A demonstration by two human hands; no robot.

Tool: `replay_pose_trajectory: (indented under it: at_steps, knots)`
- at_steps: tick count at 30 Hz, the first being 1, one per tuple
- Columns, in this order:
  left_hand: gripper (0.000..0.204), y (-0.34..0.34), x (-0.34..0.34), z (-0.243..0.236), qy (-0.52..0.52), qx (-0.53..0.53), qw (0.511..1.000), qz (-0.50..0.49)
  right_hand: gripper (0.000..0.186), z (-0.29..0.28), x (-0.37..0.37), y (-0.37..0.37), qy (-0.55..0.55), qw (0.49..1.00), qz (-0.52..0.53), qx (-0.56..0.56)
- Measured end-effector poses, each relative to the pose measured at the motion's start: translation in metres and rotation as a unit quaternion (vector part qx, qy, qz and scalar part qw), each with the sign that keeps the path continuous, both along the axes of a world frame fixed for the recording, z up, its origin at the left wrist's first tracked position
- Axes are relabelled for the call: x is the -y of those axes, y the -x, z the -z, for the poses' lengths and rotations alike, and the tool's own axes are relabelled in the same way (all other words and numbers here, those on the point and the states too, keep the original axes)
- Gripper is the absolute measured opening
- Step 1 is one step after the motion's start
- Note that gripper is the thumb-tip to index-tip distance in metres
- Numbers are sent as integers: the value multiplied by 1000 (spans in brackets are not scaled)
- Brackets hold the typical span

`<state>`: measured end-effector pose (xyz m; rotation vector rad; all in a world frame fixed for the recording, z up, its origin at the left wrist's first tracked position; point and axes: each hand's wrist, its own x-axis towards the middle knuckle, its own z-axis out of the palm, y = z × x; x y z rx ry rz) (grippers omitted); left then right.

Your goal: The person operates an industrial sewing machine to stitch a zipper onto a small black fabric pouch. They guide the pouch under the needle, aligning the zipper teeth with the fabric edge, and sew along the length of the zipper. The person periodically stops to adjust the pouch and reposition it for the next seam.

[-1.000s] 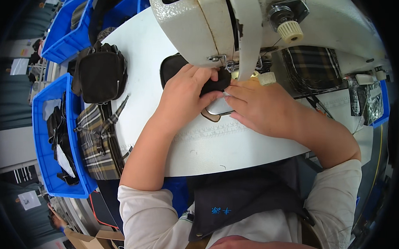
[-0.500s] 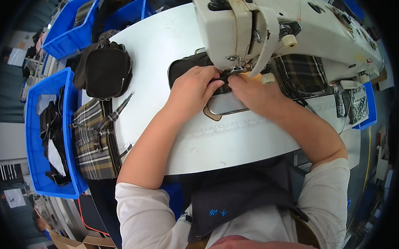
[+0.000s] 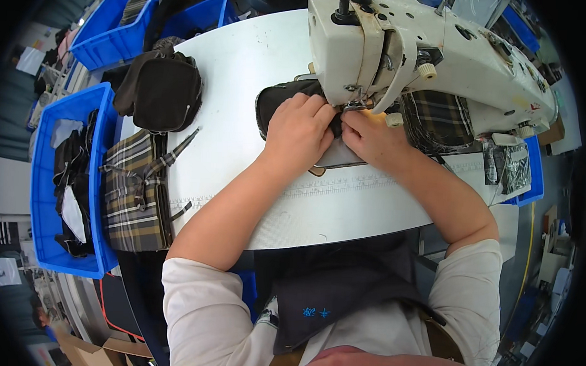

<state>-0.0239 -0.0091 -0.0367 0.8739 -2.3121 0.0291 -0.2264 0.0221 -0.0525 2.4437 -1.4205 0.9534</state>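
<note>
Curled inward since a second ago, the right hand (image 3: pixel 374 140) bunches its fingers at the black pouch (image 3: pixel 272 106), grip unclear from here, while I see the left hand (image 3: pixel 299 131) pinching it on the tabletop (image 3: pixel 242 58) beneath the sewing machine (image 3: pixel 344 62).

Along left edge, dark curtain-like hangings (image 3: pixel 11 125), broken by a pale panel (image 3: pixel 6 183). To the right, grey floor (image 3: pixel 512 281) crossed by a yellow line (image 3: pixel 530 240). Centre: white tabletop (image 3: pixel 246 52), curved edge, brightly lit.
</note>
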Motion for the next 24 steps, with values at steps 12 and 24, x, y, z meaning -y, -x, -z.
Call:
replay_pose_trajectory:
  at_steps: [12,24]
  knots:
    - [23,0,6,10,8,13,1000,-2,10,11,3,1,-84,996,27,-31]
    - [21,1,1,7,-75,-20,997,-1,15,9,6,5,28,989,44,-141]
